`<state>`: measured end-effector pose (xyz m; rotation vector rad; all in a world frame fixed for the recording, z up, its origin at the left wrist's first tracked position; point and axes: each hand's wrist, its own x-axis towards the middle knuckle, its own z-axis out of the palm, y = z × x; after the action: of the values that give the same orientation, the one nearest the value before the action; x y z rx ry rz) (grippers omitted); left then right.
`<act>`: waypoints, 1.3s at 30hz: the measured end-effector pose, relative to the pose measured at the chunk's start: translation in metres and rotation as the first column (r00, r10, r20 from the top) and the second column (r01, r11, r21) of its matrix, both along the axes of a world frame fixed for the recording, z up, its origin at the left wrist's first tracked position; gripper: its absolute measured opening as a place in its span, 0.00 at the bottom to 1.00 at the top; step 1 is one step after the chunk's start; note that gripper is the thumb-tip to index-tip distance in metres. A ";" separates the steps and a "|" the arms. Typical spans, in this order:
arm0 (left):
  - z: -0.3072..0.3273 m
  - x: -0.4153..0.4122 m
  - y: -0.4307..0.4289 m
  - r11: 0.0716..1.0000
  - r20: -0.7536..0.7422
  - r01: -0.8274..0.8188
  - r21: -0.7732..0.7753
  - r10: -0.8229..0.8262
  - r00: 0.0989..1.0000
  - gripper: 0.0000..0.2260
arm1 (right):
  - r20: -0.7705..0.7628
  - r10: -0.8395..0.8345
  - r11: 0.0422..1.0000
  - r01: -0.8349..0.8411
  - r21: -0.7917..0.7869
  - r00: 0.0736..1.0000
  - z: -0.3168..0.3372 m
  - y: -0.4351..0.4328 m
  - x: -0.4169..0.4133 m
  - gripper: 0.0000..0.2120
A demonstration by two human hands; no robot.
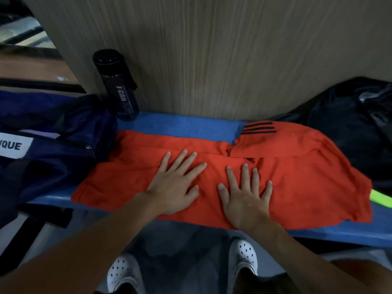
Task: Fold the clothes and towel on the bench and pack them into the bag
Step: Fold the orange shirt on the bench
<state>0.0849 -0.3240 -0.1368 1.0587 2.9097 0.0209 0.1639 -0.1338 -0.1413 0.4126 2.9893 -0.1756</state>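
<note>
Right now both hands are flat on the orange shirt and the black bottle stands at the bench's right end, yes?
No. In the head view the left hand and right hand are flat on the orange shirt, but the black bottle stands at the left end of the bench.

The shirt [212, 166] lies on the bench [339, 232], bag [53, 145] left, bottle [118, 88] behind.
</note>
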 end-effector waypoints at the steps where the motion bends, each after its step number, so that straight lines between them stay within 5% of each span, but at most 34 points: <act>1: 0.003 0.003 0.004 0.999 -0.026 0.023 0.044 -0.021 0.999 0.32 | -0.073 0.034 0.999 -0.034 0.008 0.997 0.004 0.002 0.004 0.30; 4: 0.007 0.010 0.029 0.981 -0.078 0.126 0.149 -0.115 0.990 0.29 | -0.300 0.062 0.994 -0.033 0.103 0.952 0.012 0.028 0.009 0.28; 10: -0.009 0.022 0.048 0.993 0.048 0.120 -0.008 -0.120 0.992 0.30 | 0.046 -0.225 0.974 0.224 0.027 0.973 0.000 0.067 0.029 0.31; 16: 0.004 0.030 0.046 0.991 0.091 0.132 -0.012 -0.130 0.987 0.32 | 0.128 -0.263 0.963 0.269 -0.031 0.956 0.009 0.052 0.045 0.31; 19: 0.010 0.036 0.067 0.983 0.054 0.176 0.045 -0.179 0.982 0.31 | -0.018 -0.208 0.978 0.208 0.008 0.978 0.009 0.064 0.054 0.32; 23: 0.005 0.031 0.089 0.973 0.011 0.231 0.020 -0.231 0.973 0.27 | 0.138 -0.166 0.986 0.162 0.037 0.976 0.011 0.087 0.062 0.31; 25: 0.010 0.024 0.098 0.967 -0.064 0.225 0.115 -0.219 0.974 0.23 | 0.067 -0.163 0.985 0.159 0.063 0.984 0.020 0.094 0.060 0.29; 28: 0.024 0.003 0.117 0.932 -0.123 0.134 0.337 -0.098 0.988 0.21 | -0.277 -0.143 0.982 0.172 0.083 0.950 0.035 0.112 0.037 0.18; 33: 0.028 -0.036 0.143 0.790 0.210 -0.203 0.578 0.097 0.973 0.29 | -0.529 -0.092 0.993 0.115 0.009 0.843 0.053 0.138 -0.016 0.17; 39: 0.009 -0.068 0.156 0.634 0.538 -0.477 0.609 0.112 0.836 0.31 | -0.428 -0.069 0.997 0.052 -0.052 0.901 0.056 0.152 -0.063 0.24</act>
<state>0.0170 -0.1679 -0.1280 0.4360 2.5701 1.3537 0.1005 0.0182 -0.0851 0.5236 3.3994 -0.3786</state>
